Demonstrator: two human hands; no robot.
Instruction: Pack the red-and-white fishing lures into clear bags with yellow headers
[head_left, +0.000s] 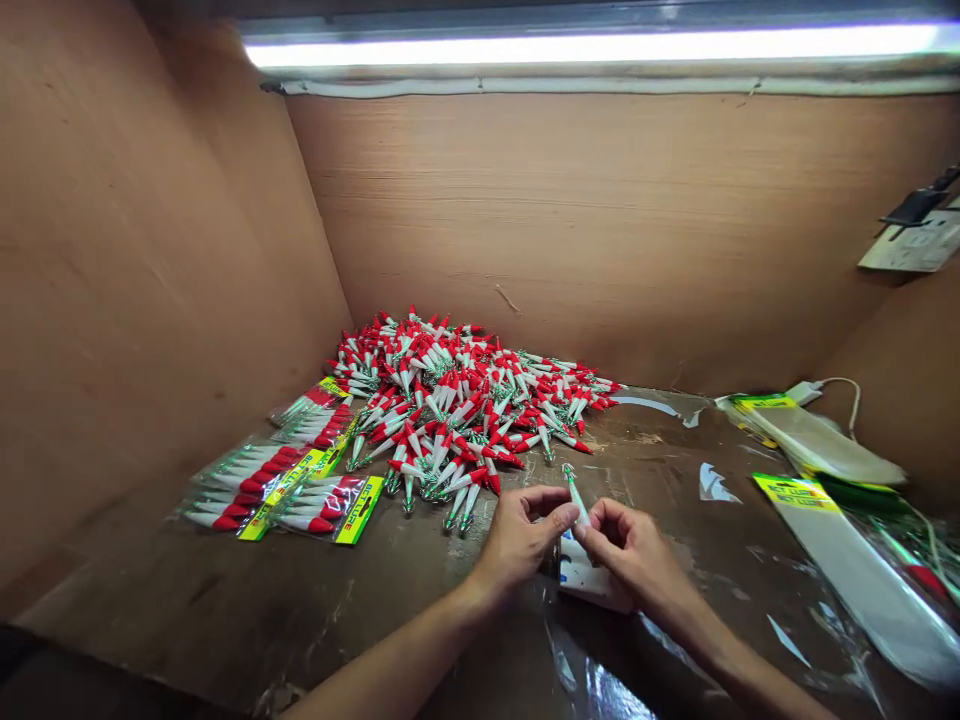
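A single fishing lure, a squid jig with a pale body and a crown of hooks at its upper end, stands tilted between my two hands. My right hand pinches its lower part between thumb and fingers. From the other side, the thumb and fingertips of my left hand close on it too. The lure's lower end is hidden by my fingers. Just beneath my hands lies a white block-like item with blue marks, partly covered. Beyond them spreads a large heap of red and white lures.
Packed lures in clear bags with yellow-green header cards lie at the left. Flat bags with similar cards rest at the right, near a white cable. Wooden walls enclose the worktop. Torn white scraps are stuck on it.
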